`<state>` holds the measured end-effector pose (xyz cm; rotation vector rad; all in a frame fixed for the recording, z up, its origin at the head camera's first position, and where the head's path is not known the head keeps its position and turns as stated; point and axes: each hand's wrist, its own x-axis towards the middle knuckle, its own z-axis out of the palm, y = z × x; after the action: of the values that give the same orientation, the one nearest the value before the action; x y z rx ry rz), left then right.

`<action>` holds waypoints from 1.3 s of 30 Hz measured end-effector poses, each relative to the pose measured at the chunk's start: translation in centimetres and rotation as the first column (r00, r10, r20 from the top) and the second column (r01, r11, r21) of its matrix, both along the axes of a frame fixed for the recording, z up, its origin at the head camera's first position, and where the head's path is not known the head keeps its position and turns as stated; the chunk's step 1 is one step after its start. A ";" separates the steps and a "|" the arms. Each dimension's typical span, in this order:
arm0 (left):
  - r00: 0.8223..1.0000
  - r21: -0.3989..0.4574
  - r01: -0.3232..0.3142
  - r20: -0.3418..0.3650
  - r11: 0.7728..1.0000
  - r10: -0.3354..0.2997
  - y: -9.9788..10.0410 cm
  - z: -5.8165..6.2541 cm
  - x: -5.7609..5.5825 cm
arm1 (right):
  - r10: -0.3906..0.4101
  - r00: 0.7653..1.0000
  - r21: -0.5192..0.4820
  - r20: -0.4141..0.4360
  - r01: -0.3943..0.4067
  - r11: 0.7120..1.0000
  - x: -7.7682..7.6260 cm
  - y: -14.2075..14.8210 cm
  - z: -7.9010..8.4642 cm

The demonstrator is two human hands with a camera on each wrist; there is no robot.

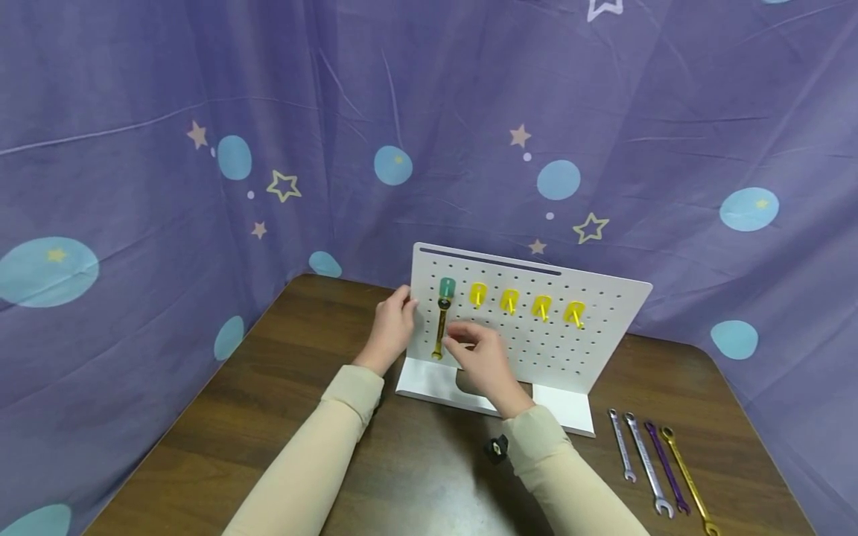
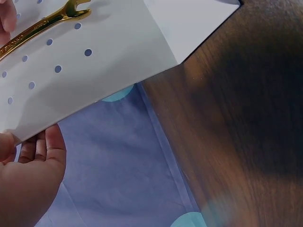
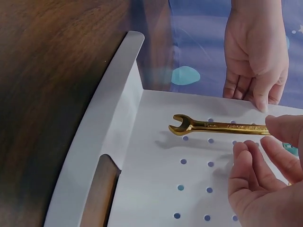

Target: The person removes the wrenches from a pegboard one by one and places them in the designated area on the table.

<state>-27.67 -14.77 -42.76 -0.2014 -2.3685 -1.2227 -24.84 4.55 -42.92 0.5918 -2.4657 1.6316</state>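
Note:
A white pegboard (image 1: 529,342) stands upright on the table, and my left hand (image 1: 394,327) grips its left edge, thumb in front and fingers behind. From the green hook (image 1: 447,287) hangs a gold combination wrench (image 1: 440,331), its open end down. My right hand (image 1: 479,356) is just right of that wrench, fingers loosely bent and the thumb apart from them. In the right wrist view, the right thumb (image 3: 284,127) overlaps the shank of the wrench (image 3: 222,126) while the other fingers stay beside it, not wrapped round it.
Several yellow hooks, such as the leftmost yellow hook (image 1: 478,294), run right of the green one. On the table's right lie two silver wrenches (image 1: 646,461), a purple wrench (image 1: 666,469) and another gold wrench (image 1: 689,480). A purple curtain (image 1: 456,112) hangs behind the wooden table (image 1: 281,387).

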 end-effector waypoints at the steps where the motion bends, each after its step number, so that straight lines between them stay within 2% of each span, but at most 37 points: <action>1: 1.000 -0.001 -0.001 -0.002 1.000 0.001 0.0 0.0 0.0 | 0.004 1.000 0.000 -0.004 -0.004 1.000 -0.1 -0.2 0.0; 9: 1.000 -0.004 0.002 0.010 1.000 -0.002 -0.1 0.0 0.0 | 0.030 0.999 -0.018 -0.020 -0.031 0.999 -0.6 -0.9 0.0; 16: 1.000 -0.015 0.004 0.016 1.000 -0.003 0.0 -0.1 0.0 | 0.027 1.000 -0.023 -0.001 -0.027 0.999 -0.9 -1.0 -0.4; 23: 1.000 -0.023 -0.008 -0.011 1.000 0.008 0.0 0.0 0.0 | 0.022 1.000 -0.074 -0.007 -0.023 0.997 -1.1 -1.3 -0.8; 39: 1.000 -0.016 -0.011 0.005 1.000 0.011 0.0 0.0 0.0 | 0.035 0.999 -0.129 0.035 -0.031 0.991 0.1 -1.0 -0.5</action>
<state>-27.69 -14.75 -42.80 -0.1903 -2.3815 -1.2018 -24.79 3.51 -43.44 0.5929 -2.3654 1.8128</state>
